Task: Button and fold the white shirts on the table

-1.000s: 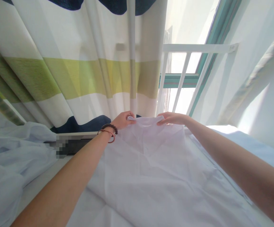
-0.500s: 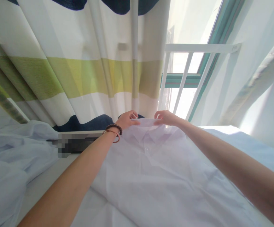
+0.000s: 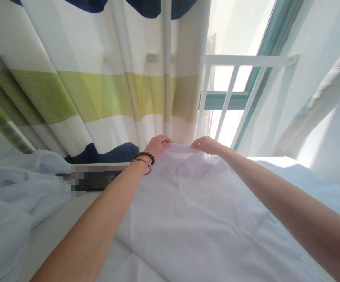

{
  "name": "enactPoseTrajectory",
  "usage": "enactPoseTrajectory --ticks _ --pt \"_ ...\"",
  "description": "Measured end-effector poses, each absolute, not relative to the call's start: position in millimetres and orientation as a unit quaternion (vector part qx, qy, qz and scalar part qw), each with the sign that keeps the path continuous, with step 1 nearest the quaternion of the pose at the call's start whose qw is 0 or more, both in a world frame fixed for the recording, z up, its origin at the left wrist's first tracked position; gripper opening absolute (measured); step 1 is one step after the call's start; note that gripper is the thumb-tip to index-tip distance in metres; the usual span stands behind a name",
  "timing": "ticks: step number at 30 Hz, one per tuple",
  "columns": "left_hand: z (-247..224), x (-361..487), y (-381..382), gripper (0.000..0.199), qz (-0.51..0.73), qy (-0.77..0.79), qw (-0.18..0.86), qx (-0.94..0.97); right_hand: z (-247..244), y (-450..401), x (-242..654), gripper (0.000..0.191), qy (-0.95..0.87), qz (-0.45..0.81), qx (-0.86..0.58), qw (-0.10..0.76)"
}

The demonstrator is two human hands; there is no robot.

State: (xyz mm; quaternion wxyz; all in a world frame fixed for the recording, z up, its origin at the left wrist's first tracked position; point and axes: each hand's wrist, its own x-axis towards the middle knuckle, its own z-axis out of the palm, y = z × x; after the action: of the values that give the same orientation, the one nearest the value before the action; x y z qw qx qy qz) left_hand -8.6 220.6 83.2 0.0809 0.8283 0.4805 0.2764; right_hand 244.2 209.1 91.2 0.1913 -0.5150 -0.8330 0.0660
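A white button-up shirt [image 3: 184, 219] lies spread out, front side up, with its collar at the far end. My left hand [image 3: 159, 145], with two bracelets [image 3: 143, 158] on its wrist, pinches the left part of the shirt collar [image 3: 181, 149]. At the collar's right part, my right hand [image 3: 205, 144] is closed in a pinch too. Between the two hands the collar's top edge is stretched and slightly raised.
Crumpled pale fabric [image 3: 8, 203] is heaped on the left. A dark flat object [image 3: 102, 180], partly blurred out, lies beside my left forearm. Behind hang a striped curtain [image 3: 99, 94] and a white railing [image 3: 249, 60] before the window.
Both hands have closed on the collar, whose top edge has been lifted a little and pulled straighter. My left hand has shifted slightly up and to the right.
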Motion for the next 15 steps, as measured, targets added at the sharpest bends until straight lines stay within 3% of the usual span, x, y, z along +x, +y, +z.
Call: enactPoseTrajectory --ticks 4,9,15 --pt "81.2 -9.1 220.9 0.038 0.251 0.476 0.099 0.837 87.5 210.2 241.0 0.012 -0.818 0.100 -0.523 0.217" --pt "76.4 -8.1 222.1 0.026 0.211 0.470 0.117 0.849 87.4 208.9 237.1 0.011 -0.814 0.134 -0.516 0.229" --pt "79.8 -8.5 223.1 0.030 0.203 0.481 0.132 0.843 91.6 208.8 241.4 0.016 -0.811 0.181 -0.516 0.206"
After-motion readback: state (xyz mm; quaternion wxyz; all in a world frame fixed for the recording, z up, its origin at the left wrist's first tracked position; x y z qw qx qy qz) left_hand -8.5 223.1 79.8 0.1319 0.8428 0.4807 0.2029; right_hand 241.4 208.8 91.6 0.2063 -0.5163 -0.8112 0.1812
